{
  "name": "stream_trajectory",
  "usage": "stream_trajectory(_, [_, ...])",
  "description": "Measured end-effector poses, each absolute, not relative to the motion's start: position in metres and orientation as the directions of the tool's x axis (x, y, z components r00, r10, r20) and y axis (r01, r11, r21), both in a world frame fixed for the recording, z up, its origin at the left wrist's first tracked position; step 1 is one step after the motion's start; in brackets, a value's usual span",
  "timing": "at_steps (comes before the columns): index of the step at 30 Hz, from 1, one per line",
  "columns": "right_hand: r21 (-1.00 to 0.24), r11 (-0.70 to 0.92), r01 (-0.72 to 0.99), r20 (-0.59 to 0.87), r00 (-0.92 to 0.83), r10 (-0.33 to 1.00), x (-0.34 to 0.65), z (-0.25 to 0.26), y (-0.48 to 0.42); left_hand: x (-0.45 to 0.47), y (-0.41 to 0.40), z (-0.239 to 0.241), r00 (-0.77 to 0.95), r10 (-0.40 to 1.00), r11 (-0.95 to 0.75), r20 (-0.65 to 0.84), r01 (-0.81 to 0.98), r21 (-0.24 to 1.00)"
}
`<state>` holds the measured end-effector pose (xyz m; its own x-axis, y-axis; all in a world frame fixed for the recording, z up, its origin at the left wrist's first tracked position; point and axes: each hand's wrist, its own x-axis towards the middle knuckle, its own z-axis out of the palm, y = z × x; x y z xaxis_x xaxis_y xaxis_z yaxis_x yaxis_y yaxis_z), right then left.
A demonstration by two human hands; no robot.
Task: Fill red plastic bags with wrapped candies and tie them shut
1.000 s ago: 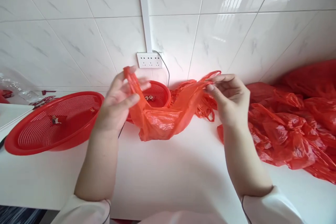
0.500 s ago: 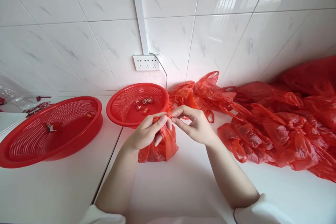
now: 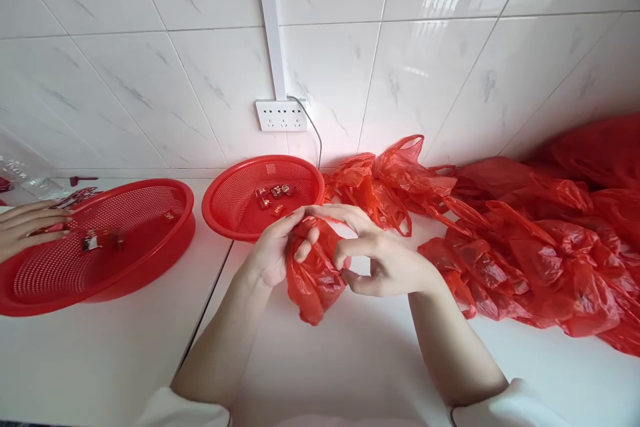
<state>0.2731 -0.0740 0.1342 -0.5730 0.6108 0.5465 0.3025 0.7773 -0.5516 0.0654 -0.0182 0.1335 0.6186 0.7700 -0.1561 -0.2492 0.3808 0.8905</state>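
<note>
Head view, looking down at a white surface (image 3: pixel 350 360) against a tiled wall (image 3: pixel 150 80).

- Left hand (image 3: pixel 273 253) and right hand (image 3: pixel 385 260) are close together, fingertips meeting over a crumpled red bag (image 3: pixel 313 277).
- Left hand: thumb and fingers pinched on the bag's top edge. Right hand: fingers curled, forefinger stretched across the top, thumb pressed to the bag's right side. Both are clamped on the bag.
- The bag hangs between the hands just above the surface, bunched, its lower end drooping. Cannot tell whether it touches the surface.
- Small basket (image 3: pixel 235 200), red, sits just behind the hands with a few wrapped sweets (image 3: pixel 273 193) inside.
- Large basket (image 3: pixel 187 227), red, stands to the left, near the small one but apart from it. It holds a couple of small wrapped pieces.
- Another person's hand (image 3: pixel 25 227) reaches in at the far left, fingers over the large basket's rim.
- A pile (image 3: pixel 525 247) of loose red bags covers the surface to the right, up to the wall.
- A socket (image 3: pixel 281 115) is on the wall above the small basket, with a cable running down from it.
</note>
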Motion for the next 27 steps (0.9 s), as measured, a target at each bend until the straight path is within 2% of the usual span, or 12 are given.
stream_trajectory(2, [-0.664,0.72,0.202,0.542,-0.533,0.65,0.266,0.131,-0.073,0.065,-0.024,0.135,0.643,0.76,0.255,-0.098,-0.156,0.954])
stream_trajectory(4, [-0.787,0.611,0.087,0.527,-0.421,0.738,0.258,0.126,-0.071,0.063,-0.032,0.137,0.622,0.783,-0.026,0.023,-0.005,1.0])
stream_trajectory(5, [-0.831,0.555,0.051,0.502,-0.361,0.786,0.254,0.123,-0.069,0.063,-0.036,0.137,0.591,0.797,-0.205,0.121,0.077,0.976])
stream_trajectory(6, [-0.861,0.508,0.027,0.475,-0.313,0.822,0.251,0.12,-0.066,0.062,-0.038,0.136,0.561,0.793,-0.384,0.239,0.153,0.911])
stream_trajectory(8, [-0.899,0.439,0.002,0.421,-0.275,0.864,0.246,0.114,-0.061,0.06,-0.04,0.132,0.543,0.692,-0.669,0.475,0.235,0.705])
stream_trajectory(10, [-0.908,0.418,-0.035,0.408,-0.302,0.862,0.246,0.111,-0.056,0.06,-0.036,0.126,0.598,0.531,-0.821,0.601,0.188,0.538])
stream_trajectory(12, [-0.901,0.43,-0.049,0.421,-0.329,0.845,0.248,0.109,-0.052,0.06,-0.029,0.121,0.649,0.423,-0.866,0.632,0.084,0.493])
stream_trajectory(16, [-0.89,0.455,-0.029,0.443,-0.291,0.848,0.255,0.108,-0.048,0.064,-0.018,0.117,0.581,0.385,-0.894,0.718,0.041,0.446])
stream_trajectory(19, [-0.898,0.435,-0.064,0.44,-0.166,0.883,0.259,0.105,-0.043,0.067,-0.013,0.116,0.446,0.406,-0.913,0.798,0.166,0.371])
stream_trajectory(22, [-0.916,0.394,-0.074,0.399,-0.057,0.915,0.264,0.102,-0.04,0.065,-0.008,0.114,0.403,0.453,-0.889,0.795,0.268,0.371])
stream_trajectory(24, [-0.92,0.392,0.001,0.392,-0.047,0.919,0.269,0.102,-0.041,0.061,-0.005,0.114,0.406,0.466,-0.877,0.786,0.326,0.352])
stream_trajectory(27, [-0.884,0.4,0.244,0.4,-0.05,0.915,0.279,0.105,-0.047,0.052,-0.005,0.118,0.391,0.548,-0.803,0.739,0.494,0.334])
